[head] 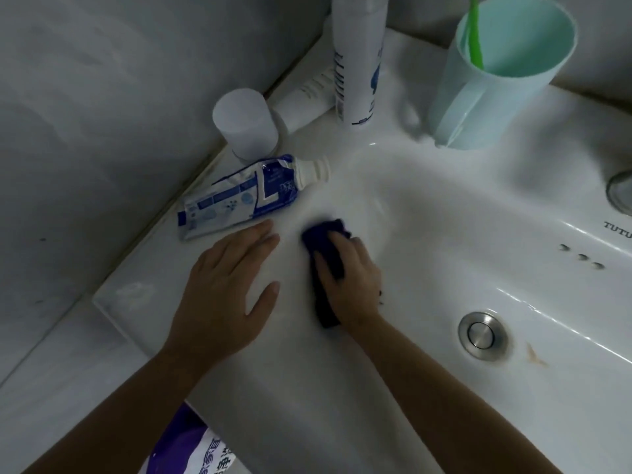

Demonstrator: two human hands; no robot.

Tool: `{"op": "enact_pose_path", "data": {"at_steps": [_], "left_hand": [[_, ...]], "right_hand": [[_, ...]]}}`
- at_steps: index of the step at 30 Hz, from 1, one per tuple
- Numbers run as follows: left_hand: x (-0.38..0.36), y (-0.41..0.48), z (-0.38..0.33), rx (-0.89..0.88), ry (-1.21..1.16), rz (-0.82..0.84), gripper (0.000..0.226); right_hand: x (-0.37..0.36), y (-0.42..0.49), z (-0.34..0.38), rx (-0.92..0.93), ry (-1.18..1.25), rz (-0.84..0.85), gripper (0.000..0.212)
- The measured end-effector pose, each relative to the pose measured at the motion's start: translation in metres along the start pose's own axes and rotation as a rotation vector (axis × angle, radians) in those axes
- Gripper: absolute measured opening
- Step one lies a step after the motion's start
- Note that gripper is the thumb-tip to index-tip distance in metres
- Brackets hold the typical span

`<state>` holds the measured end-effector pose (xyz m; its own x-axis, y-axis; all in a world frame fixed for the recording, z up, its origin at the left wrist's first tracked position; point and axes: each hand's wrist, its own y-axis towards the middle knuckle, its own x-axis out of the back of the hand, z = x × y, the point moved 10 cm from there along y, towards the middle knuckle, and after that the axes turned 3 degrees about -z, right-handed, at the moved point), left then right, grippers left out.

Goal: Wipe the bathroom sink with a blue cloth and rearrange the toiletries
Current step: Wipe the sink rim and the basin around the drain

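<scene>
My right hand (352, 282) presses a dark blue cloth (326, 248) flat against the white sink (427, 206) at the basin's left rim. My left hand (225, 289) lies open, palm down, on the sink's left ledge beside the cloth. Just beyond its fingertips lies a blue-and-white toothpaste tube (239, 196), cap pointing right. Behind it stand a white cap-shaped jar (244, 123), a lying white tube (304, 97) and a tall white spray bottle (359, 59). A pale green cup (496, 80) holds a green toothbrush (475, 32).
The steel drain plug (481, 335) sits in the basin, with a rust-coloured stain to its right. Three overflow holes (581, 257) mark the far basin wall. A grey wall (119, 97) borders the ledge on the left. A purple-and-white package (184, 446) shows below the sink's edge.
</scene>
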<state>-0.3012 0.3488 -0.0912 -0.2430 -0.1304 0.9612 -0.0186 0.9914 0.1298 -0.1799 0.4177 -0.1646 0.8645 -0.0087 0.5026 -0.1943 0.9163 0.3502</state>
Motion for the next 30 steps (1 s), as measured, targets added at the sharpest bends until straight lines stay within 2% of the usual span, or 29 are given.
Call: {"op": "enact_pose_path", "data": {"at_steps": [2, 3, 4, 6, 10, 11, 12, 13, 15, 16, 17, 18, 19, 21, 23, 24, 25, 26, 28, 29, 30], "left_hand": [[0.000, 0.000, 0.001, 0.015, 0.005, 0.005, 0.055], [0.000, 0.001, 0.000, 0.018, 0.004, 0.004, 0.055], [0.000, 0.000, 0.000, 0.019, -0.001, 0.005, 0.054], [0.002, 0.000, 0.000, 0.019, -0.023, -0.003, 0.054], [0.003, 0.000, -0.002, -0.003, -0.056, -0.016, 0.054], [0.003, 0.000, -0.002, -0.006, -0.056, -0.019, 0.055], [0.003, 0.000, -0.002, -0.008, -0.059, -0.020, 0.056], [0.002, -0.002, -0.002, -0.005, -0.067, -0.016, 0.057], [0.003, -0.002, -0.001, 0.007, -0.085, -0.021, 0.059], [0.003, -0.002, -0.001, 0.004, -0.090, -0.025, 0.060], [0.003, -0.003, -0.001, -0.005, -0.096, -0.025, 0.061], [0.002, -0.004, -0.001, -0.007, -0.107, -0.019, 0.062], [0.002, -0.005, 0.000, -0.005, -0.121, -0.015, 0.063], [0.003, -0.005, 0.001, -0.007, -0.133, -0.017, 0.067], [0.004, -0.005, 0.001, -0.013, -0.135, -0.022, 0.071], [0.004, -0.005, 0.001, -0.020, -0.139, -0.024, 0.072], [0.003, -0.005, 0.000, -0.026, -0.143, -0.023, 0.072], [0.003, -0.005, 0.001, -0.024, -0.146, -0.019, 0.071], [0.003, -0.005, 0.001, -0.020, -0.141, -0.017, 0.068], [0.003, -0.005, 0.000, -0.026, -0.131, -0.021, 0.066], [0.003, -0.006, -0.002, -0.031, -0.121, -0.023, 0.064]], "right_hand": [[0.029, 0.037, -0.052, -0.365, -0.043, -0.242, 0.038], [0.037, 0.046, -0.067, -0.479, -0.010, -0.321, 0.039], [0.039, 0.050, -0.067, -0.482, -0.004, -0.366, 0.039], [0.024, 0.040, -0.033, -0.299, 0.040, -0.292, 0.038], [-0.020, -0.033, 0.048, 0.195, 0.173, 0.107, 0.032], [-0.022, -0.033, 0.054, 0.283, 0.140, 0.142, 0.032], [-0.020, -0.022, 0.047, 0.289, 0.085, 0.117, 0.032], [-0.013, -0.004, 0.031, 0.178, 0.033, 0.025, 0.032], [0.013, 0.032, -0.018, -0.261, 0.023, -0.212, 0.035], [0.017, 0.036, -0.036, -0.423, 0.054, -0.266, 0.037], [0.015, 0.031, -0.041, -0.486, 0.068, -0.254, 0.038], [0.010, 0.023, -0.031, -0.442, 0.086, -0.195, 0.037], [0.004, 0.011, -0.008, -0.300, 0.128, -0.102, 0.037], [-0.015, -0.027, 0.047, 0.101, 0.239, 0.162, 0.035], [-0.030, -0.050, 0.072, 0.392, 0.256, 0.396, 0.029], [-0.033, -0.047, 0.071, 0.500, 0.167, 0.401, 0.028], [-0.032, -0.035, 0.064, 0.516, 0.068, 0.332, 0.028], [-0.026, -0.018, 0.050, 0.409, 0.003, 0.233, 0.029], [-0.004, 0.002, 0.007, -0.058, -0.015, 0.013, 0.034], [0.000, -0.006, -0.004, -0.220, 0.024, -0.030, 0.035], [-0.003, -0.016, 0.002, -0.239, 0.070, -0.005, 0.036]]}}
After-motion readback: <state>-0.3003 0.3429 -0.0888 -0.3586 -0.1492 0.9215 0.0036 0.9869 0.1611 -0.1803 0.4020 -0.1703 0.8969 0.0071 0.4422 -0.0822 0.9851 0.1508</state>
